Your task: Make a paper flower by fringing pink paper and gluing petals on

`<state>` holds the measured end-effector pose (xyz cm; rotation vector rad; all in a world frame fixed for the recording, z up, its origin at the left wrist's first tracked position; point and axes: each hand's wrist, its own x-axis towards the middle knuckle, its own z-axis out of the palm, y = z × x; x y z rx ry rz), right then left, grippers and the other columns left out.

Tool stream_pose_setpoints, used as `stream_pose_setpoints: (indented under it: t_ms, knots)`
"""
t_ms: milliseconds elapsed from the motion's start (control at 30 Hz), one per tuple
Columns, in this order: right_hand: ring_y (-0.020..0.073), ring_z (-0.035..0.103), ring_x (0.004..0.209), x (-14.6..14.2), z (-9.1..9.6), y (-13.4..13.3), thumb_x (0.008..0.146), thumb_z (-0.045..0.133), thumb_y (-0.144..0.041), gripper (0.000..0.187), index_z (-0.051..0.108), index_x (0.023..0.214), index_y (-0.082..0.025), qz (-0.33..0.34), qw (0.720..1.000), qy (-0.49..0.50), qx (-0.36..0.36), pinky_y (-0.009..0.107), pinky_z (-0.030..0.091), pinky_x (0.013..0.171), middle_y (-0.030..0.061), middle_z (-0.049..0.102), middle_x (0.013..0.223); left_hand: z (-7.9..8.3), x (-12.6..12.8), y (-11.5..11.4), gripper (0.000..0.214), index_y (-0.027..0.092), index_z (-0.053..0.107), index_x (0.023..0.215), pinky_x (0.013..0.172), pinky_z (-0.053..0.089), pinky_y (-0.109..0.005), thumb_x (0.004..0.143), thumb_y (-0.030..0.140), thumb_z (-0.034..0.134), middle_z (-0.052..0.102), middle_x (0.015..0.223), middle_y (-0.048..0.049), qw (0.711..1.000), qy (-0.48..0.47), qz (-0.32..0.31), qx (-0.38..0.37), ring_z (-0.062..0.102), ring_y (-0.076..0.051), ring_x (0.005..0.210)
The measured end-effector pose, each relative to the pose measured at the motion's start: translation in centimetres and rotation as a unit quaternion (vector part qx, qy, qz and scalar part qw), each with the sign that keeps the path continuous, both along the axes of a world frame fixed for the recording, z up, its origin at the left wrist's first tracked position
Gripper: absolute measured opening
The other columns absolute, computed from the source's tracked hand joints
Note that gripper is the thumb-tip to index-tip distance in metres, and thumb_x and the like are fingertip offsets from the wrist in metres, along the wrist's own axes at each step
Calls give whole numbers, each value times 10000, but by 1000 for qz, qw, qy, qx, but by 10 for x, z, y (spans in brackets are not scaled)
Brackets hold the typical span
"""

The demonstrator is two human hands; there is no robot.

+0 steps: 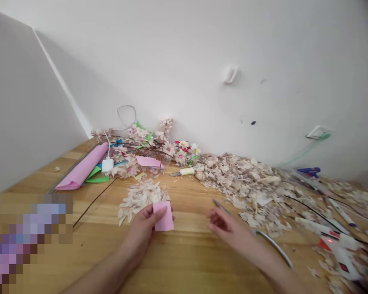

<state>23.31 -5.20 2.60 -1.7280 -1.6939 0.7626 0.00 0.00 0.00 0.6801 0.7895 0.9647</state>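
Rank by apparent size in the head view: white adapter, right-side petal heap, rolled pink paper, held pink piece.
1. Petal heap
2. Rolled pink paper
3. Pink piece in left hand
4. White adapter

The left hand (141, 222) pinches a small pink paper (164, 222) between thumb and fingers, at the near edge of a small pile of pale petals (141, 194) on the wooden tabletop (171, 265). The right hand (223, 223), well apart from it, has its fingers curled; a grey tool (221, 206) shows beside it, and whether it is gripped cannot be told. Beyond lie a knife (184, 172) and paper flowers (138, 134), with a pink roll (84, 166) to the left. A larger heap of petals (239, 175) spreads rightward towards a white glue gun (340, 249).
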Motion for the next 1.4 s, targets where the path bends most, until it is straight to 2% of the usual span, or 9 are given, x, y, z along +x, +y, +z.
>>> stream_pose_setpoints:
  t_ms: [200,500,700,833,967,1067,1200,1300,1400]
  knots:
    - [269,596,721,86,-2,-48,585,604,-254,189,572,767,-214,-108,955,-271,-51,335,434,628,85,656,778,1,2,-4,244,170,693,843,593,469,-211,642,302,737,722,762,-44,1000,14,-21,7,625,-136,635]
    - [296,554,897,87,-14,-52,581,520,-172,229,521,810,-168,-141,914,-360,-119,327,381,717,142,611,932,2,3,-11,280,136,695,818,485,397,-149,639,348,732,704,687,-36,996,49,-69,17,536,-79,540]
    - [272,582,723,92,-17,-43,599,510,-215,60,491,654,-204,-170,937,-279,-122,308,372,595,97,635,758,6,3,-13,339,117,632,924,438,401,-154,648,293,718,690,693,-50,995,56,-79,12,541,-84,505]
    - [235,563,660,81,-18,-36,628,490,-306,91,451,623,-224,-170,965,-188,-67,304,402,577,43,598,654,3,2,-11,481,224,484,1153,316,308,-117,703,242,650,644,634,18,996,55,-64,41,477,-66,410]
    - [129,453,390,40,-13,-20,728,380,-505,301,456,675,-219,-130,989,-43,-56,226,352,384,-48,464,469,0,1,-10,150,186,605,837,283,337,-128,691,218,608,535,539,42,996,22,-75,45,423,-62,371]
    - [61,315,324,-2,-8,-3,662,562,-529,345,464,718,-203,-68,966,247,-24,175,236,316,-75,463,475,6,0,-12,223,159,638,824,490,519,-240,603,173,611,626,779,-37,986,-64,-152,9,601,-138,599]
    - [40,241,330,-42,-6,13,685,620,-495,354,419,626,-209,-12,933,359,-7,158,208,330,-115,337,419,14,0,-16,440,201,628,971,630,522,-268,540,140,695,567,1169,-73,974,-86,-210,-17,640,-220,866]
    - [47,259,364,-49,-10,14,646,670,-488,381,413,590,-213,-28,924,381,-14,159,219,345,-103,332,453,10,2,-13,261,169,650,841,490,465,-197,621,289,724,666,887,-50,990,29,-140,-10,620,-115,580]
    - [78,361,419,-37,-20,7,630,685,-496,336,486,617,-225,-11,920,390,-29,179,319,393,-74,398,502,4,0,-4,314,149,650,654,340,303,-178,641,461,678,478,415,70,983,136,-102,64,314,-38,296]
